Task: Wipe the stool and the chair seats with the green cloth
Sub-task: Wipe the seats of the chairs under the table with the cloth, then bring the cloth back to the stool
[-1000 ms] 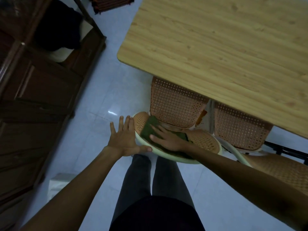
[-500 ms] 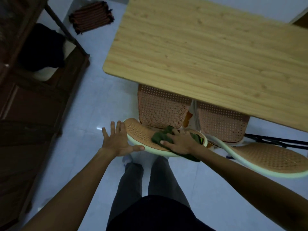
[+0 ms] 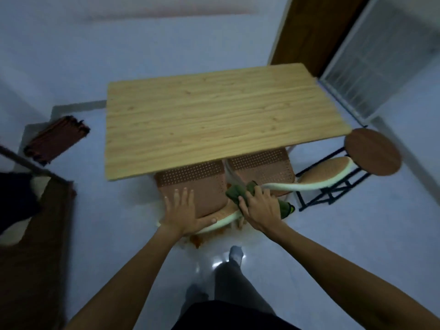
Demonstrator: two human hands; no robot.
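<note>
Two orange woven chairs are tucked under the wooden table. My left hand (image 3: pixel 184 214) lies flat, fingers spread, on the cream top rail of the left chair (image 3: pixel 200 184). My right hand (image 3: pixel 258 207) is closed on the bunched green cloth (image 3: pixel 238 192), which sits at the right end of that rail, beside the right chair (image 3: pixel 262 169). The cloth's tail hangs out past my wrist. A round brown stool (image 3: pixel 372 154) on black legs stands at the table's right end, apart from both hands.
The wooden table (image 3: pixel 214 120) covers most of both seats. A dark wooden cabinet (image 3: pixel 31 234) runs along the left. A folded striped mat (image 3: pixel 56 138) lies on the floor at the left. A door and a grille stand at the back right.
The view has pulled back and risen, and the stool has come into sight. My right hand has carried the cloth rightward along the chair's rail and bunched it. My left hand stays on the rail.
</note>
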